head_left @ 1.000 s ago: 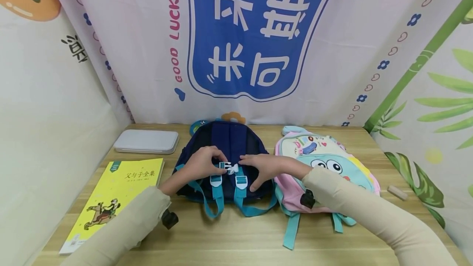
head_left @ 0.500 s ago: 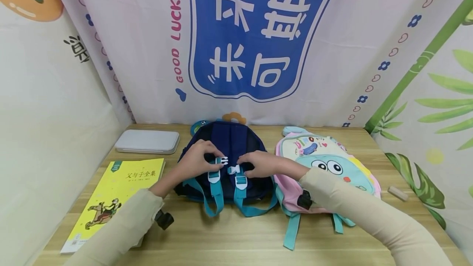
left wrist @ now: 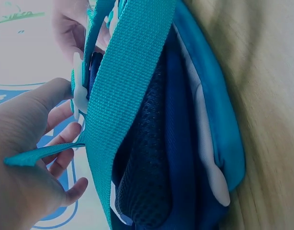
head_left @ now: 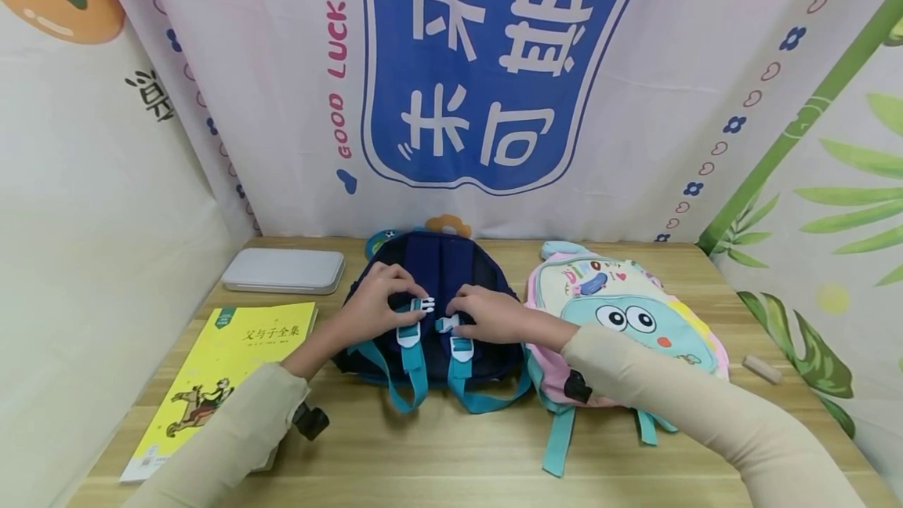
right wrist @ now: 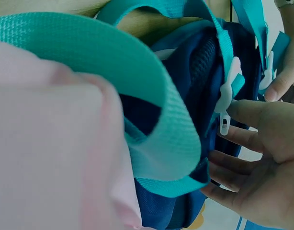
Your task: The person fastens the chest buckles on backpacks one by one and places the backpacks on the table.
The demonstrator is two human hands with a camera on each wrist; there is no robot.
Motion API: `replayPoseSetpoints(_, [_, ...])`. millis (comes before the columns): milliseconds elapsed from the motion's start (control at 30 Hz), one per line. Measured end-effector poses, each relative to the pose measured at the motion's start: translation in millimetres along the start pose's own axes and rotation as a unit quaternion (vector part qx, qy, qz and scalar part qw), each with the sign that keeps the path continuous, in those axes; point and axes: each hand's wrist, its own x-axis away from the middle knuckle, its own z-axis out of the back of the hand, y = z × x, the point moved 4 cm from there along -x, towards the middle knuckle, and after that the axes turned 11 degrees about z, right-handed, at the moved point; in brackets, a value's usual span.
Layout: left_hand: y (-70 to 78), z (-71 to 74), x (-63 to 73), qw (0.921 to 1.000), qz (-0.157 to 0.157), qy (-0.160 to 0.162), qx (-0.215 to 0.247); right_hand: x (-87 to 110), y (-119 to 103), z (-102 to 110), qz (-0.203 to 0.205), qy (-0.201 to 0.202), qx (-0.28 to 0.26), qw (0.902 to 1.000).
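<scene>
A dark navy backpack (head_left: 458, 257) lies on the table, its teal straps (head_left: 416, 373) toward me. My left hand (head_left: 378, 298) pinches the prong half of the white side-release buckle (head_left: 428, 304). With thumb and finger my right hand (head_left: 487, 312) grips the socket half of the buckle (head_left: 448, 324). The two halves are apart, the prongs slightly higher. White strap adjusters (head_left: 408, 335) sit just below both hands. In the left wrist view, the left thumb lies by a white adjuster (left wrist: 80, 98); the prongs are hidden there. The socket half (right wrist: 225, 123) shows between right thumb and forefinger.
A pink and mint backpack (head_left: 631, 312) lies close on the right, its straps hanging forward. To the left are a yellow book (head_left: 240, 367) and a grey-white case (head_left: 284, 270). A small beige block (head_left: 762, 369) lies far right. A printed cloth (head_left: 296, 100) hangs behind.
The buckle halves were close together a second ago and then separated. My left hand moved slightly up and left with the prong half; my right hand took hold of the socket half.
</scene>
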Motion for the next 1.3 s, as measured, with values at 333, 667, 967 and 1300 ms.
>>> replayPoseSetpoints(333, [-2.2, -5.6, -1.6, 0.9999, -0.014, 0.006, 0.001, -3.0, -2.7, -3.2, -0.002, 0.017, 0.046, 0.9988])
replayPoseSetpoints(667, [-2.8, -3.6, -1.4, 0.9997, -0.022, 0.002, 0.006, 1.7, 1.2, 2.3, 0.016, 0.05, 0.044, 0.9976])
replayPoseSetpoints(967, [-3.9, 8.3, 0.2, 0.9997, -0.006, 0.011, 0.023, 1.1, -6.0, 13.9, 0.038, 0.121, -0.034, 0.9913])
replayPoseSetpoints(1300, [-2.8, 15.7, 0.2, 0.9992, -0.015, 0.03, 0.02, -7.0, -12.4, 1.7, 0.037, 0.119, -0.079, 0.989])
